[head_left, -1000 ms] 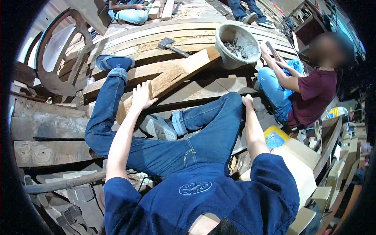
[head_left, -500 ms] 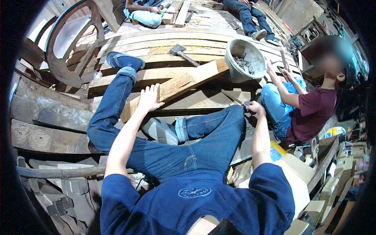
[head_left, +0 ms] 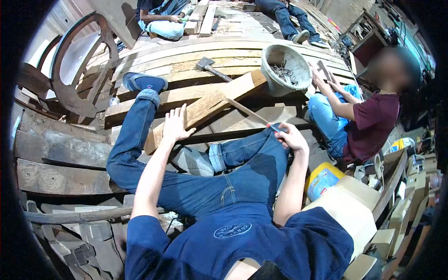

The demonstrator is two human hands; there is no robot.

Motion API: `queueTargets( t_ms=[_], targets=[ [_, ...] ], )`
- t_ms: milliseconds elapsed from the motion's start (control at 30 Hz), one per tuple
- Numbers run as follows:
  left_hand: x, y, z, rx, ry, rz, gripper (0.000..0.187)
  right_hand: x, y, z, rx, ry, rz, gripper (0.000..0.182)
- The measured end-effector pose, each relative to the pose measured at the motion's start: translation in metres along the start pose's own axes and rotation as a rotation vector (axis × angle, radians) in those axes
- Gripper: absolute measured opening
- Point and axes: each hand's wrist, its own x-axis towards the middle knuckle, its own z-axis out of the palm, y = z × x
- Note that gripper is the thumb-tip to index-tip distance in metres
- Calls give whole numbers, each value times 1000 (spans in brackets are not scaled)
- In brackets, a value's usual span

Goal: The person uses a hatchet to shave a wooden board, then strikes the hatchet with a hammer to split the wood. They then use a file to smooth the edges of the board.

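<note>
A thick wooden beam (head_left: 205, 103) lies slantwise in front of my legs, its surface rough and lighter near the middle. On its near end rests my left hand (head_left: 175, 125), open, fingers spread over the top and side. My right hand (head_left: 293, 139) is closed around the red and dark handle of a file (head_left: 247, 111), above my bent knee. The file's long narrow blade points forward and left, its tip overlapping the middle of the beam in this view.
A bucket of nails (head_left: 285, 70) stands by the beam's far end. Behind the beam lies a hammer (head_left: 212, 68). A person in a maroon shirt (head_left: 375, 119) sits at right; others sit at the back. A yellow container (head_left: 324, 179) and wood offcuts (head_left: 396, 224) are at right.
My right hand has moved left and swung the file over to the beam. My left hand stays on the beam. The view has shifted slightly.
</note>
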Motion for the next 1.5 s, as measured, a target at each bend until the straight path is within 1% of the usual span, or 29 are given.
queueTargets(
  t_ms=[33,100,167,233,300,367,400,500,533,633,700,767,833,900,967,1000,1067,1233,1267,1367,1400,1500],
  targets=[
    [1,2,-2,-3,11,-12,113,6,5,8,193,-74,12,14],
    [2,5,-5,-7,-50,-53,110,28,22,33,584,-182,113,16],
    [2,4,-4,2,-33,-56,108,55,46,68,897,-301,193,20],
    [1,4,-5,-9,-22,-58,106,82,82,107,953,-334,245,24],
    [2,5,-6,4,-37,-61,105,98,96,123,795,-304,378,26],
    [1,4,-5,-7,-23,-52,105,106,102,118,810,-295,365,27],
    [2,3,-3,-16,-9,-52,104,103,102,116,866,-240,342,24],
    [2,3,-1,7,-3,-59,104,100,103,117,840,-100,272,23],
    [1,3,-2,-13,4,-60,104,102,103,117,841,-90,271,24],
    [1,5,-3,-17,-7,-72,104,107,103,120,690,-10,244,25],
    [1,11,-7,41,-1,-106,101,106,108,124,564,111,-52,24],
    [3,11,-1,-1,-32,-119,101,107,105,129,284,301,-63,22],
    [5,13,-1,36,-44,-123,101,106,104,130,187,339,-69,21],
    [4,11,-2,37,-66,-133,100,106,106,134,86,378,-188,26],
    [1,12,-3,30,-36,-133,100,105,103,132,75,309,-138,33],
    [1,13,-3,28,-24,-133,100,103,101,131,103,273,-151,37],
    [3,12,-4,-15,-29,-128,100,100,96,131,120,261,-118,38],
    [4,13,-5,14,-86,-155,101,99,91,131,130,280,-76,43],
    [4,13,-5,15,-86,-156,102,98,89,130,118,278,-52,37],
    [2,13,-4,21,-69,-155,102,105,101,133,94,318,-88,34],
    [3,14,-6,17,-75,-157,102,105,105,134,69,371,-136,40],
    [2,12,-4,25,-56,-147,102,110,114,136,-74,471,-248,42]
  ],
)
